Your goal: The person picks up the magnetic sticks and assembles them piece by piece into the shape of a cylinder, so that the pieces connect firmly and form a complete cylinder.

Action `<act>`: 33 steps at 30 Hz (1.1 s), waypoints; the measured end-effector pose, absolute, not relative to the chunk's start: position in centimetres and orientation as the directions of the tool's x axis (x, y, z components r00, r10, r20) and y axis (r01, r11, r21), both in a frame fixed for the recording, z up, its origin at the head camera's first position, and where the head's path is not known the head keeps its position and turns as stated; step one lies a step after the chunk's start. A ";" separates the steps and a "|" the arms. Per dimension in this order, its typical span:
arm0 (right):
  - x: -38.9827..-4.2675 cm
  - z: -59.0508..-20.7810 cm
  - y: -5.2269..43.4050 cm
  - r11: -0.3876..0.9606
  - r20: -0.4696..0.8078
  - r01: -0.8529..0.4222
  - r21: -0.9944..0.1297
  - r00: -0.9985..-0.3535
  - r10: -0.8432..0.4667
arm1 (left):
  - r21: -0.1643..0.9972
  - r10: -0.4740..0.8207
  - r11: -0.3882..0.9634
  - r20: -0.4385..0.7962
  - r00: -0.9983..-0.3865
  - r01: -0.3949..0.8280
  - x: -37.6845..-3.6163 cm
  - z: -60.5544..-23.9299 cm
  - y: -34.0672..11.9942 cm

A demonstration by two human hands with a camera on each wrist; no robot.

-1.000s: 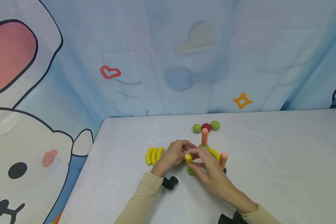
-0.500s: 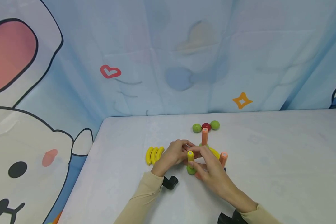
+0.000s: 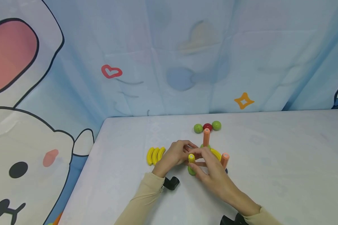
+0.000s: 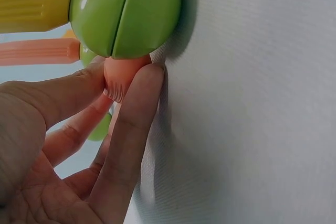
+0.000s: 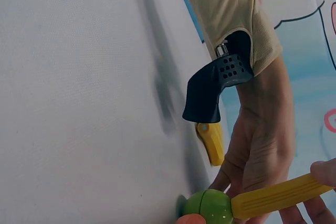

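My left hand (image 3: pixel 176 155) and right hand (image 3: pixel 211 170) meet over a toy assembly on the tabletop (image 3: pixel 270 162). Compared with a second ago, the yellow rod (image 3: pixel 191 158) stands straighter on its green ball (image 3: pixel 191 170); before, it leaned toward my left. I judge the joint is now seated, or nearly so.

Finger state: the right fingers (image 5: pixel 323 170) pinch the yellow rod near its top. The left fingers (image 4: pixel 131 124) curl round a short orange piece (image 4: pixel 119 77) directly under the green ball, against the tabletop.

Location: the assembly sits at mid-tabletop, between both hands.

Visible count:
- Yellow rods: one.
- Orange rods: two, one upright (image 3: pixel 206 137) behind, one (image 3: pixel 224 159) at my right.
- Yellow curved pieces: three (image 3: pixel 155 155) side by side at my left, plus one (image 3: pixel 215 153) within the assembly.
- Loose balls at the rear: two green (image 3: pixel 198 128), one red (image 3: pixel 207 127).
- Balls within the assembly: partly hidden; no total can be given.
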State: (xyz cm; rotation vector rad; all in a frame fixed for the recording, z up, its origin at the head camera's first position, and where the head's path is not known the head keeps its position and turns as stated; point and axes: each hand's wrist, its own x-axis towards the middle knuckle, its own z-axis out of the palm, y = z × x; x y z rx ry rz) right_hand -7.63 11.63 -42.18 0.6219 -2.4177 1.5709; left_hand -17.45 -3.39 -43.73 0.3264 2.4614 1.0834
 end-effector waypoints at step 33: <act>-8.5 -35.6 23.3 0.483 0.535 -0.509 -0.713 -0.840 -0.096 | 0.899 0.746 0.310 -0.029 -0.665 0.308 -14.9 -41.5 -8.9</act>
